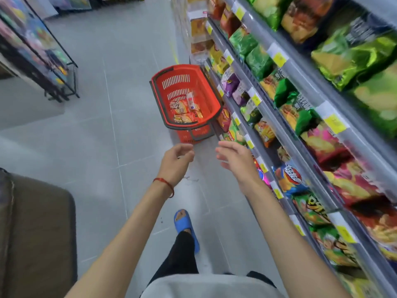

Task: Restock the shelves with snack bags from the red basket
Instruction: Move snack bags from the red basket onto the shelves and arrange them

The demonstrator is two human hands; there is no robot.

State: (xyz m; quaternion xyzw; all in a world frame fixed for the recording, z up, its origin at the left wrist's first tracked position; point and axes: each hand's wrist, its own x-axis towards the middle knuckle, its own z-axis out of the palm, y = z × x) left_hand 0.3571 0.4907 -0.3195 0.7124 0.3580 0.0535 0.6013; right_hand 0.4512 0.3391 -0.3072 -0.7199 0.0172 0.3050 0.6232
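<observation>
The red basket [206, 91] stands on the grey floor against the foot of the shelves [305, 87] on the right. A few orange and yellow snack bags [184, 110] lie in its bottom. My left hand [176, 160] hovers just short of the basket's near end, fingers loosely curled and holding nothing; a red string sits on that wrist. My right hand [234, 158] is beside it, closer to the shelf edge, fingers relaxed and empty. Both hands are in the air, apart from the basket.
The shelves on the right are packed with green, purple, pink and orange chip bags behind yellow price tags. Another display rack [43, 52] stands across the aisle at upper left. A brown padded object [36, 233] is at lower left. My foot in a blue sandal [185, 226] is on the floor.
</observation>
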